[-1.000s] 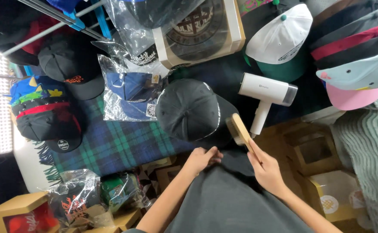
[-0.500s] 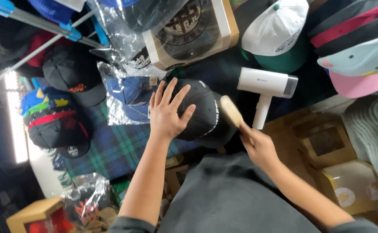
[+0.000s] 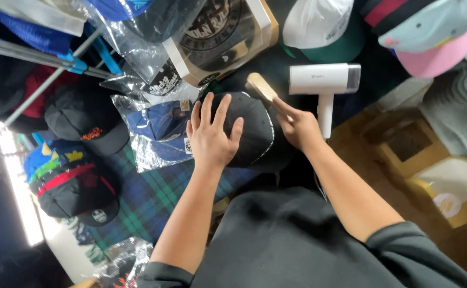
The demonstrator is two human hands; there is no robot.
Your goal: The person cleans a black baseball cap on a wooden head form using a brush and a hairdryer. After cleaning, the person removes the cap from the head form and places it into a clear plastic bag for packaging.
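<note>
Head view: left hand [image 3: 210, 137] flat on black cap [image 3: 255, 128]; right grip [image 3: 297, 128] clasps wooden brush [image 3: 260, 85]

1 head-worn view, steeply downward and close over the hands and cap-strewn surface.

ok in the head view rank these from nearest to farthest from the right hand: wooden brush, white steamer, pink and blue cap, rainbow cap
1. wooden brush, held in the right hand
2. white steamer, just beside the hand, upper right
3. pink and blue cap, top right corner
4. rainbow cap, far left, past the left hand
</note>
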